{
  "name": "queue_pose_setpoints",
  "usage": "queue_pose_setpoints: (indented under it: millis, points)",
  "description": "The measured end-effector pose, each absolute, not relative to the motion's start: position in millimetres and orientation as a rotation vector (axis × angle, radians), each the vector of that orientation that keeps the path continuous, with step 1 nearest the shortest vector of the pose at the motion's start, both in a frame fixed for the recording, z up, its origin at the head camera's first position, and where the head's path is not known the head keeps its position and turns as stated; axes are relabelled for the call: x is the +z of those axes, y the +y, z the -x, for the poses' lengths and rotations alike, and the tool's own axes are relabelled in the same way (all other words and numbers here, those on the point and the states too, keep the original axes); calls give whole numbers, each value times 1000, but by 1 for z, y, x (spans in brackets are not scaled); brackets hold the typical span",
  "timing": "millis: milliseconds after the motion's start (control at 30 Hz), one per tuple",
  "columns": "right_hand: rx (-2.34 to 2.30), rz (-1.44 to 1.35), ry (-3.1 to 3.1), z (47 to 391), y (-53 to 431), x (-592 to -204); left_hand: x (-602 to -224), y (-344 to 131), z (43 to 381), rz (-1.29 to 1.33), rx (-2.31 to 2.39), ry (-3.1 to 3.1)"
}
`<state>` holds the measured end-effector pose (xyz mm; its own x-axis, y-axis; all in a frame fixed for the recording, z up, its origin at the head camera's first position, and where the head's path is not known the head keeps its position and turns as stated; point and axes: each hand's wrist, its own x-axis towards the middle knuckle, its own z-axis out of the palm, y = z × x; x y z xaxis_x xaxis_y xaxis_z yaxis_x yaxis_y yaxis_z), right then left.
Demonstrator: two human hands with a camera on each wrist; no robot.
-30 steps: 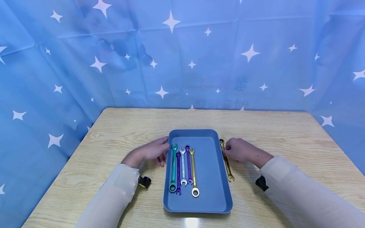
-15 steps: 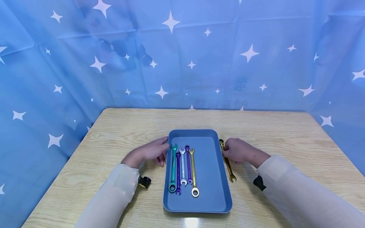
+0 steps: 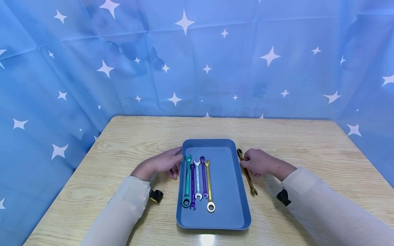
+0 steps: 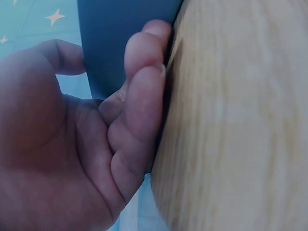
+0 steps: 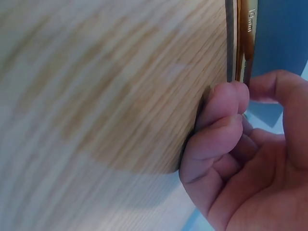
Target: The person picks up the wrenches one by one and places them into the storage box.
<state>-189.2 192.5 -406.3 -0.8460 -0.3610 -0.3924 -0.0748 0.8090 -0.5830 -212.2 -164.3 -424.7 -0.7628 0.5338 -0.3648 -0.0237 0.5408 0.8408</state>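
My left hand holds the left wall of a blue-grey tray, thumb at the rim and curled fingers against the outer side. Just outside the tray's right wall, my right hand pinches a gold combination wrench between thumb and fingers. Its ring end points away from me and its open end towards me. Lettering shows on its shank in the right wrist view. Inside the tray lie a green wrench, a silver wrench, two purple wrenches and another gold wrench, side by side.
The tray stands on a light wood table. A blue curtain with white stars hangs behind and beside the table. Each wrist carries a small black camera.
The open end of the gold wrench in my right hand has swung slightly rightward, away from the tray. My left hand, the tray and the wrenches inside have stayed put.
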Motion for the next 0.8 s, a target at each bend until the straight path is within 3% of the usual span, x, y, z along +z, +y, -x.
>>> queue_pose_setpoints:
  millis: [800]
  points:
    - [-724,300,2575,187,191,-402,-425,-165,213,-414,1197,2169]
